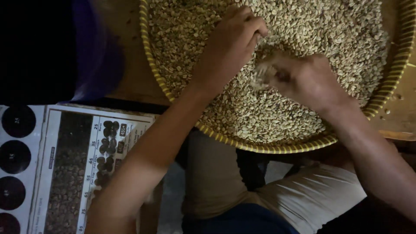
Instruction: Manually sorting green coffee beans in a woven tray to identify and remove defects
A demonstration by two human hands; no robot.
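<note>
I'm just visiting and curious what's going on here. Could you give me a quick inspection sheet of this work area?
Surface: wooden table under the tray.
Job's things: round woven tray with a yellow rim, filled with pale beans.
Clutter: printed chart showing bean pictures and dark circles, lower left; a few stray beans on the wood at right.
Hands: left hand curled, fingers down in the beans; right hand on the beans, blurred, grip unclear.
Cables: nothing seen.
Surroundings: dim light; blue cloth upper left; the person's light trousers below the tray.

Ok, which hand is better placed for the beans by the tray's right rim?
Right. The right hand lies in the coffee beans nearer that tray rim; the left hand rests further left.
</note>
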